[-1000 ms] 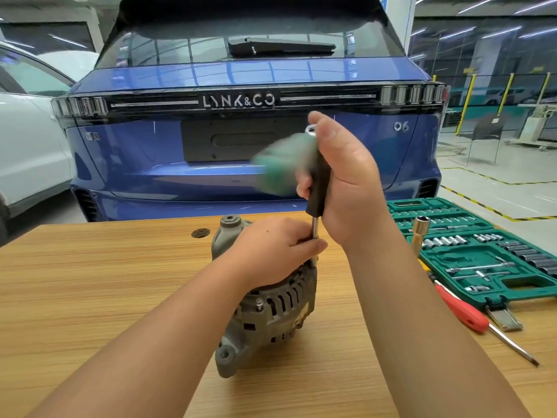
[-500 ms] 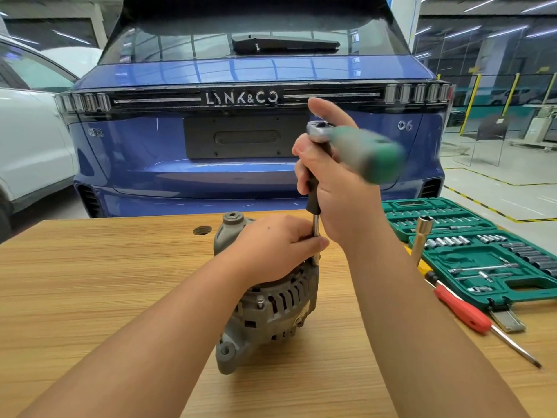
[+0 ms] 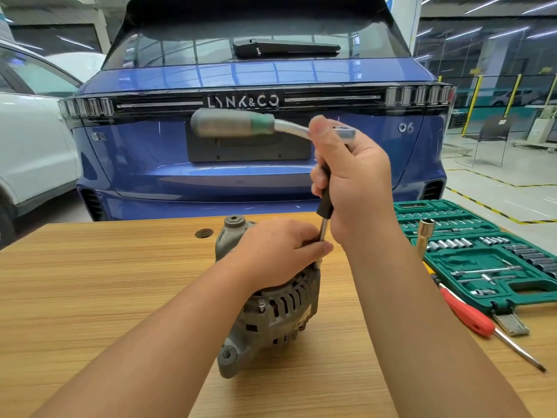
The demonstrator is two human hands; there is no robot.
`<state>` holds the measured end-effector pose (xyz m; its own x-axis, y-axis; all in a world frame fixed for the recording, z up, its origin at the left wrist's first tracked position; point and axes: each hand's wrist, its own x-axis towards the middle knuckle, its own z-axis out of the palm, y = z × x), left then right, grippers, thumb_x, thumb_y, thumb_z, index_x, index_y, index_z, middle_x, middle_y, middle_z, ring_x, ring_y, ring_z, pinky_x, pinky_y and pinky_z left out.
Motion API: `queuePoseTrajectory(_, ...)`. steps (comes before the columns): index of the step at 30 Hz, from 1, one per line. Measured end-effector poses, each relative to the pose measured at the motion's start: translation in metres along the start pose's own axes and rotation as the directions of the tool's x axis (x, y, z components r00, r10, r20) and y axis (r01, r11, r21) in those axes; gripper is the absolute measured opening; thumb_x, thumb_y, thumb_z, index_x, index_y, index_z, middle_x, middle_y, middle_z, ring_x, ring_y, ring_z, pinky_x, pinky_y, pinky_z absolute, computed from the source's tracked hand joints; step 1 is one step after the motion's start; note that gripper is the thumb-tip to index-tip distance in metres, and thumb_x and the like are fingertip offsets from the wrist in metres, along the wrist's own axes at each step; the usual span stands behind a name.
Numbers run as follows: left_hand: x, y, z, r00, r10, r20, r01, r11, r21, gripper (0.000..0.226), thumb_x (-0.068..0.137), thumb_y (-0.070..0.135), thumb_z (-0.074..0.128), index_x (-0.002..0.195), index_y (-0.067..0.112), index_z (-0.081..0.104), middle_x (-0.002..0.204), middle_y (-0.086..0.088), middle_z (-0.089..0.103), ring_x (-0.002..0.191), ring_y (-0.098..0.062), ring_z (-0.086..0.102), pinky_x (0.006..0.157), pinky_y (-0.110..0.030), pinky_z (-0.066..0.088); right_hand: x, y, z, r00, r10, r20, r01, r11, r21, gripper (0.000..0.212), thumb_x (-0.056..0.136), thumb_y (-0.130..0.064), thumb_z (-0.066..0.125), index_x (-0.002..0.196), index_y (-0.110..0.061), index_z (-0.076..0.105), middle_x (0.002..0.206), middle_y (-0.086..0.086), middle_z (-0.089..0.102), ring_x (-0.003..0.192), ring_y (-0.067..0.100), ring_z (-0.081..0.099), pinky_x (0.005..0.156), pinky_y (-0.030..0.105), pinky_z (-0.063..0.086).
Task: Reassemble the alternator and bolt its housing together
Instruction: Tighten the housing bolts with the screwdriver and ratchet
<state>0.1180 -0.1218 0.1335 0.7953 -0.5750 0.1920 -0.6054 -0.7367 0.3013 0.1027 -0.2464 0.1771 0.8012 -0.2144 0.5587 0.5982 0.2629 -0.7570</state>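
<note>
Item: alternator [image 3: 271, 315], grey cast housing, stood on the wooden tabletop [image 3: 90, 297] about midway between its left and right edges, nearer the far edge than the near one.

Left hand [image 3: 277, 251]: laid over the top of the housing, its grip closed round the lower shank of the ratchet extension [image 3: 324, 233], which is pinched just above the bolt. The bolt head itself is hidden by the fingers.

Right hand [image 3: 355, 188]: grip clenched round the upper black part of the extension, thumb up by the ratchet head. The ratchet handle [image 3: 232, 123], green and grey, is blurred and points left.

Step judged in hand: a housing through-bolt is being run down.

Handling notes: the extension is best kept upright and in line with the bolt, so the socket is not cammed off. The housing should be pressed flat to the tabletop while the handle is swung. Final tightening is better shared evenly among the bolts.

Also present: green socket case [image 3: 482, 251] open at the right edge; red-handled screwdriver [image 3: 470, 315] beside it.
</note>
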Motion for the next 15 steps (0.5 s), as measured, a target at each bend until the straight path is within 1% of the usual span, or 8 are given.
queuePoseTrajectory(2,0.001,0.001,0.000,1.000,0.009,-0.001,-0.009,1.000,0.026,0.031,0.105,0.054,0.044,0.090,0.035,0.064,0.082,0.009,0.063,0.077,-0.006,0.056,0.067,-0.034,0.049,0.004,-0.001,-0.004,0.998,0.033,-0.044,-0.036,0.998,-0.054,0.019,0.091,-0.032,0.072,0.087,-0.015,0.065,0.060,-0.006,0.047,0.050,0.011,0.038,0.047,0.026,0.033)
queuePoseTrajectory(3,0.001,0.001,0.000,1.000,0.007,-0.005,-0.007,0.999,0.034,0.032,0.105,0.054,0.044,0.082,0.037,0.058,0.079,0.009,0.060,0.074,-0.005,0.053,0.064,-0.033,0.045,0.005,-0.002,-0.007,0.997,0.083,0.000,-0.083,0.996,-0.025,0.017,0.091,-0.030,0.071,0.086,-0.016,0.063,0.061,-0.006,0.049,0.051,0.011,0.040,0.049,0.026,0.035)
queuePoseTrajectory(5,0.002,0.000,-0.001,1.000,0.002,-0.011,-0.002,0.999,0.033,0.034,0.105,0.054,0.045,0.077,0.036,0.052,0.077,0.009,0.057,0.074,-0.005,0.052,0.064,-0.032,0.042,0.006,-0.005,-0.013,0.972,0.156,0.173,-0.182,0.972,0.145,0.011,0.092,-0.022,0.066,0.102,-0.017,0.064,0.071,-0.004,0.055,0.057,0.011,0.047,0.056,0.026,0.039)
queuePoseTrajectory(6,0.002,-0.001,-0.001,1.000,0.001,-0.013,-0.001,1.000,0.025,0.033,0.105,0.053,0.045,0.079,0.035,0.053,0.077,0.009,0.058,0.075,-0.006,0.053,0.065,-0.033,0.044,0.006,-0.004,-0.015,0.962,0.141,0.233,-0.192,0.958,0.214,0.020,0.093,-0.016,0.063,0.113,-0.020,0.063,0.075,-0.004,0.057,0.060,0.011,0.050,0.059,0.025,0.041)
queuePoseTrajectory(8,0.002,-0.002,0.000,1.000,0.001,-0.016,-0.001,1.000,0.012,0.032,0.105,0.053,0.046,0.086,0.031,0.060,0.080,0.007,0.061,0.077,-0.009,0.055,0.069,-0.036,0.047,0.004,0.001,-0.012,0.970,0.024,0.240,-0.073,0.978,0.196,0.033,0.095,-0.008,0.060,0.121,-0.027,0.062,0.079,-0.003,0.059,0.063,0.012,0.054,0.059,0.025,0.044)
queuePoseTrajectory(11,0.000,-0.002,0.000,1.000,-0.006,-0.022,0.005,1.000,-0.010,0.035,0.105,0.051,0.046,0.101,0.026,0.069,0.087,0.006,0.066,0.083,-0.011,0.059,0.074,-0.037,0.050,0.003,0.009,-0.003,0.964,-0.157,0.215,0.149,0.988,0.050,0.040,0.097,-0.006,0.059,0.124,-0.035,0.062,0.078,-0.004,0.059,0.062,0.014,0.051,0.055,0.027,0.046)
queuePoseTrajectory(13,0.000,-0.001,0.000,1.000,-0.010,-0.023,0.010,1.000,-0.017,0.034,0.105,0.051,0.046,0.103,0.026,0.070,0.089,0.006,0.067,0.083,-0.011,0.059,0.074,-0.037,0.051,0.004,0.012,-0.004,0.955,-0.173,0.240,0.160,0.984,0.073,0.043,0.100,-0.006,0.054,0.122,-0.041,0.066,0.081,-0.002,0.060,0.064,0.016,0.048,0.055,0.028,0.045)
queuePoseTrajectory(15,0.001,-0.001,0.000,1.000,-0.012,-0.027,0.011,1.000,-0.007,0.033,0.105,0.050,0.047,0.096,0.026,0.068,0.084,0.007,0.065,0.080,-0.010,0.058,0.072,-0.037,0.050,0.005,0.013,-0.009,0.943,-0.143,0.301,0.088,0.978,0.189,0.042,0.103,-0.010,0.043,0.127,-0.036,0.065,0.088,0.004,0.061,0.065,0.020,0.047,0.056,0.031,0.042)
